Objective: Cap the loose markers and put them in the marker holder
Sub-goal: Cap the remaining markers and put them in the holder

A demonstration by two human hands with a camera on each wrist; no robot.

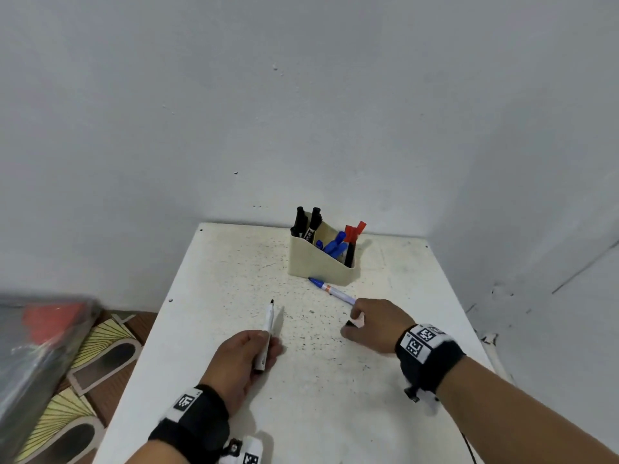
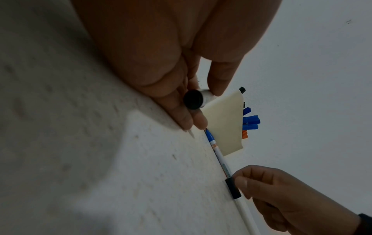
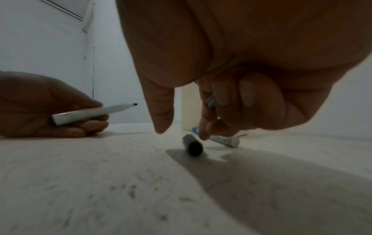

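Both forearms are bare, and each wrist wears a black strap (image 1: 430,363) carrying a white band printed with black square coded markers (image 1: 420,339).

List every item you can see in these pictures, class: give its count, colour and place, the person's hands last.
table: one, white, speckled, against the wall
marker holder: one, cream, far side of table
capped markers: two black, several blue, two red, in holder
blue marker: one, uncapped, lying before holder
black-tipped marker: one, white, uncapped, in left hand
black cap: one, on table at right fingertips
left hand: grips black-tipped marker
right hand: curled over black cap; grip unclear
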